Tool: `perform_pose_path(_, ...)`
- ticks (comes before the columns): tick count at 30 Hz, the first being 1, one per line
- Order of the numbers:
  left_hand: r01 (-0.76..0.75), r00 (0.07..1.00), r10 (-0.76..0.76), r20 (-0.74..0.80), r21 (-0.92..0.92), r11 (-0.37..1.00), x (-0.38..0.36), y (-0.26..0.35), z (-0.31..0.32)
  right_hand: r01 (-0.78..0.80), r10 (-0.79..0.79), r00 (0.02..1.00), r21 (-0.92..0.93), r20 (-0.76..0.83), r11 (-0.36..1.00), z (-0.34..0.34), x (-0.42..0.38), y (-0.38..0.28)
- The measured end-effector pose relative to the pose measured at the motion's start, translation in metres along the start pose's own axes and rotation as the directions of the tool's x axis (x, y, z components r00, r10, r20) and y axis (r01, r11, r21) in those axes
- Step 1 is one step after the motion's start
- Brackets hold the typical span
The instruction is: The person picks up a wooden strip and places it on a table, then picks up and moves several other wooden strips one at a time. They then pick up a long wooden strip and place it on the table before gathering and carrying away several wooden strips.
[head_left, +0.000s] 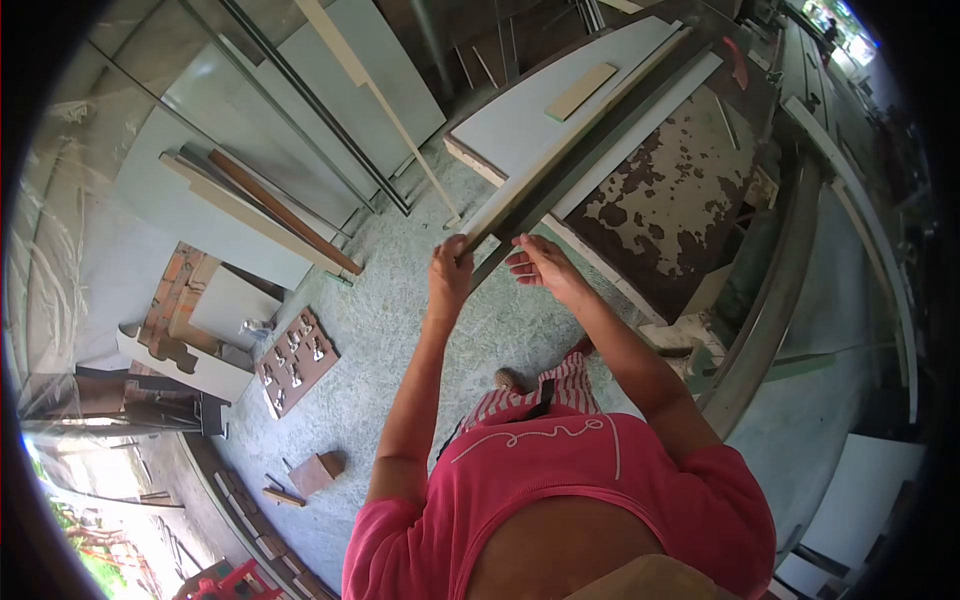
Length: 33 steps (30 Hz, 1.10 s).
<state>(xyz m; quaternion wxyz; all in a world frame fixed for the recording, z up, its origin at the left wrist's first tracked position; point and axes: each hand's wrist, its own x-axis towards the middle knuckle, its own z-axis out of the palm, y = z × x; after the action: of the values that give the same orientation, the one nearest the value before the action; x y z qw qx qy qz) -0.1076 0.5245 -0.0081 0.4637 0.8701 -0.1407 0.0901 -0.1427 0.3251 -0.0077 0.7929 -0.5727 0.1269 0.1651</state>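
My left hand (450, 275) is closed around the near end of a long pale wooden strip (580, 135). The strip runs away from me, up and to the right over the work table. Alongside it lies a long dark strip (600, 155), whose near end juts out past the table edge between my hands. My right hand (543, 268) is just right of that end, fingers apart, with nothing visible in it. A white panel (560, 70) is under the far left side of the strips, and a small wooden piece (582, 92) rests on that panel.
Right of the strips is a tabletop with peeling paint (670, 190). Leaning boards (265, 210) stand at the left. On the floor are a brown board (300, 360) bearing several metal fittings and a small brown block (316, 473). A red-handled tool (736, 64) lies at the far right.
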Motion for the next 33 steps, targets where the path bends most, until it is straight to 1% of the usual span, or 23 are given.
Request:
perform_pose_path(1, -0.016, 1.000, 0.017, -0.021, 0.024, 1.000, 0.010, -0.010, 0.002, -0.012, 0.012, 1.000, -0.004, 0.018, 1.000, -0.001, 0.000, 0.005)
perform_pose_path(2, -0.048, 0.996, 0.052, -0.077, 0.057, 0.997, 0.018, -0.003, -0.001, -0.018, 0.018, 1.000, 0.004, 0.023, 1.000, -0.004, -0.003, 0.011)
perform_pose_path(3, -0.050, 0.996, 0.054, -0.075, 0.058, 0.997, 0.026, -0.015, 0.002, -0.016, 0.016, 1.000, 0.006, 0.022, 1.000, -0.007, -0.004, 0.019)
perform_pose_path(5, -0.119, 0.991, 0.126, -0.051, 0.109, 0.987, 0.037, -0.033, 0.004, -0.054, 0.054, 0.998, 0.008, 0.019, 0.999, -0.013, -0.011, 0.031)
perform_pose_path(6, -0.117, 0.991, 0.123, -0.048, 0.110, 0.987, 0.038, -0.034, 0.003, -0.078, 0.078, 0.997, -0.003, 0.009, 0.997, -0.018, -0.016, 0.035)
perform_pose_path(8, 0.014, 0.999, -0.009, -0.051, 0.106, 0.994, 0.040, -0.028, -0.002, -0.078, 0.078, 0.997, 0.004, 0.003, 0.997, -0.027, -0.029, 0.042)
perform_pose_path(9, 0.016, 0.999, -0.011, -0.046, 0.107, 0.994, 0.040, -0.019, -0.006, -0.074, 0.074, 0.997, 0.007, -0.003, 0.997, -0.030, -0.037, 0.044)
perform_pose_path(11, -0.053, 0.985, 0.120, -0.125, 0.446, 0.893, 0.034, 0.001, -0.011, -0.087, 0.087, 0.996, 0.004, -0.034, 0.996, -0.036, -0.053, 0.044)
perform_pose_path(14, -0.063, 0.986, 0.127, -0.111, 0.456, 0.888, 0.023, 0.027, -0.007, -0.139, 0.139, 0.986, 0.009, -0.096, 0.990, -0.048, -0.071, 0.047)
perform_pose_path(15, -0.055, 0.996, 0.077, -0.037, 0.400, 0.915, 0.016, 0.028, -0.001, -0.173, 0.174, 0.976, 0.018, -0.127, 0.985, -0.052, -0.075, 0.049)
perform_pose_path(17, -0.069, 0.997, 0.057, 0.048, 0.296, 0.953, 0.006, 0.022, 0.016, -0.173, 0.179, 0.975, 0.053, -0.131, 0.983, -0.061, -0.082, 0.057)
perform_pose_path(18, -0.068, 0.997, 0.056, 0.049, 0.299, 0.952, 0.004, 0.019, 0.024, -0.170, 0.180, 0.974, 0.084, -0.135, 0.982, -0.062, -0.084, 0.059)
perform_pose_path(20, 0.036, 0.993, -0.069, 0.099, 0.303, 0.952, 0.009, 0.014, 0.039, -0.170, 0.181, 0.974, 0.091, -0.136, 0.981, -0.060, -0.087, 0.058)
perform_pose_path(21, 0.035, 0.992, -0.069, 0.102, 0.305, 0.952, 0.014, 0.012, 0.045, -0.173, 0.186, 0.973, 0.097, -0.140, 0.980, -0.060, -0.089, 0.058)
perform_pose_path(23, 0.086, 0.969, -0.150, 0.198, 0.297, 0.951, 0.032, 0.009, 0.059, -0.195, 0.207, 0.969, 0.100, -0.133, 0.976, -0.059, -0.086, 0.064)
perform_pose_path(24, 0.084, 0.969, -0.148, 0.199, 0.297, 0.951, 0.040, 0.004, 0.070, -0.215, 0.226, 0.966, 0.101, -0.123, 0.972, -0.057, -0.084, 0.065)
perform_pose_path(26, 0.097, 0.982, -0.136, 0.130, 0.268, 0.958, 0.054, -0.001, 0.086, -0.209, 0.219, 0.968, 0.090, -0.122, 0.974, -0.051, -0.083, 0.064)
perform_pose_path(27, 0.087, 0.983, -0.126, 0.134, 0.267, 0.960, 0.057, -0.003, 0.089, -0.204, 0.212, 0.970, 0.079, -0.121, 0.976, -0.047, -0.083, 0.063)
perform_pose_path(29, 0.231, 0.924, -0.267, 0.273, 0.157, 0.960, 0.070, -0.004, 0.094, -0.189, 0.199, 0.970, 0.086, -0.136, 0.978, -0.045, -0.082, 0.061)
perform_pose_path(30, 0.207, 0.929, -0.243, 0.281, 0.151, 0.967, 0.075, -0.003, 0.096, -0.203, 0.214, 0.966, 0.086, -0.143, 0.975, -0.044, -0.081, 0.061)
perform_pose_path(31, 0.265, 0.929, -0.275, 0.247, 0.073, 0.961, 0.075, -0.003, 0.098, -0.220, 0.231, 0.961, 0.088, -0.150, 0.972, -0.045, -0.083, 0.063)
perform_pose_path(32, 0.320, 0.925, -0.310, 0.218, -0.007, 0.948, 0.074, -0.003, 0.098, -0.197, 0.211, 0.967, 0.112, -0.139, 0.974, -0.048, -0.084, 0.068)
perform_pose_path(33, 0.300, 0.929, -0.290, 0.229, -0.010, 0.954, 0.073, -0.001, 0.097, -0.178, 0.195, 0.969, 0.120, -0.154, 0.977, -0.051, -0.086, 0.070)
